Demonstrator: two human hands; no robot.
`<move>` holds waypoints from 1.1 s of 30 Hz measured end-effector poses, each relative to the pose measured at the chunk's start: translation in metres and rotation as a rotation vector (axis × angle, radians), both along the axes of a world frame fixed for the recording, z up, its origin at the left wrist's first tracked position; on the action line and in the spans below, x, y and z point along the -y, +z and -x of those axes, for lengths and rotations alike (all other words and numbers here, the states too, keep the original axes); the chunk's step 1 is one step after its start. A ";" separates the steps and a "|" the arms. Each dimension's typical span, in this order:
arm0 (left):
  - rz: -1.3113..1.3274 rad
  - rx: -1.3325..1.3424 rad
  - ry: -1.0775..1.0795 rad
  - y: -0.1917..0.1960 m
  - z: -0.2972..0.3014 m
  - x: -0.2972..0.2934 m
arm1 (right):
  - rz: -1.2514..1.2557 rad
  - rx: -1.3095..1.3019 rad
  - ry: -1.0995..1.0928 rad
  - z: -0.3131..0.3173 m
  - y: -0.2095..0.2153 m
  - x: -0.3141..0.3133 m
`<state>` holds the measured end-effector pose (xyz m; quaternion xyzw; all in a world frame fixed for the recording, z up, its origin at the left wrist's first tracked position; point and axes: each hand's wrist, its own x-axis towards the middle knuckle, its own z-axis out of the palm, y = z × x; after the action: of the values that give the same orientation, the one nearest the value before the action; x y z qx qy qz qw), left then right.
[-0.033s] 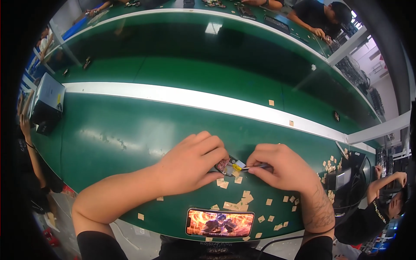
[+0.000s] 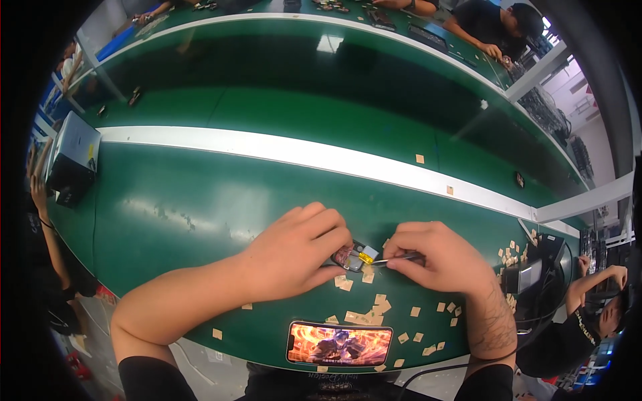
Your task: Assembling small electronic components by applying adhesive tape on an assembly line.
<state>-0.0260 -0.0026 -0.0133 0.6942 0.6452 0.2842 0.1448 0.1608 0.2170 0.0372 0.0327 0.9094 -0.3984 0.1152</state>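
My left hand (image 2: 304, 244) is closed on a small electronic device (image 2: 354, 265), pinching it at its left end against the green table. A reddish-brown circuit board (image 2: 344, 254) shows under my left fingertips. On the device sit a pale blue-grey block (image 2: 370, 252) and a patch of yellow tape (image 2: 366, 258). My right hand (image 2: 435, 257) pinches slim, dark-handled tweezers (image 2: 401, 258), whose silver tip points left at the device beside the yellow tape. Whether the tip touches it is too small to tell. Square beige stickers (image 2: 345, 284) lie just below the device.
A phone (image 2: 341, 343) showing a bright picture lies at the table's near edge. More beige stickers (image 2: 416, 311) are scattered around it. A black box-like unit (image 2: 552, 250) with a cable stands right, a dark box (image 2: 73, 157) far left. A white rail (image 2: 267, 147) crosses behind; co-workers sit around.
The tweezers' tip has shifted slightly down and right, off the pale block toward the edge of the yellow tape. My right fingers have moved a little with it; my left hand stays put.
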 end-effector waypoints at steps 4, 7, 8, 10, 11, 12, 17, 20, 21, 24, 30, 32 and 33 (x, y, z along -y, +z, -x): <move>-0.011 0.001 -0.001 0.002 -0.002 -0.002 | 0.169 0.018 0.078 -0.001 0.003 -0.018; -0.055 0.004 -0.037 -0.001 -0.002 -0.001 | 0.264 -0.102 0.105 -0.002 -0.005 -0.016; -0.077 -0.002 -0.064 -0.001 -0.002 -0.002 | 0.267 -0.082 0.016 0.000 -0.004 -0.013; -0.089 -0.038 -0.080 -0.003 -0.001 -0.001 | 0.270 -0.059 -0.076 0.002 -0.006 -0.011; -0.098 -0.071 -0.093 -0.004 -0.002 0.000 | 0.137 -0.163 -0.142 0.002 -0.010 -0.011; -0.094 -0.066 -0.094 -0.004 -0.002 0.000 | 0.003 -0.265 -0.206 0.004 -0.012 -0.010; -0.105 -0.158 -0.088 0.002 -0.005 -0.002 | -0.371 -0.208 -0.443 0.005 -0.022 -0.011; -0.099 -0.140 -0.087 0.001 -0.007 -0.001 | -0.439 -0.095 -0.511 0.007 -0.023 -0.008; -0.101 -0.143 -0.089 0.001 -0.008 0.000 | -0.440 -0.099 -0.514 0.006 -0.022 -0.005; -0.105 -0.141 -0.070 0.002 -0.009 0.002 | -0.078 -0.201 -0.297 0.003 -0.013 0.012; -0.140 -0.164 -0.070 -0.002 -0.010 0.002 | 0.105 -0.259 -0.130 0.004 -0.024 0.027; -0.160 -0.201 -0.088 -0.003 -0.010 0.002 | 0.193 -0.176 -0.155 0.004 -0.021 0.023; -0.159 -0.201 -0.087 -0.004 -0.010 0.002 | 0.195 -0.175 -0.154 0.004 -0.021 0.024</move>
<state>-0.0157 -0.0049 -0.0171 0.7559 0.6011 0.2569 0.0365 0.1567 0.1934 0.0160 0.0562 0.8678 -0.4937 0.0069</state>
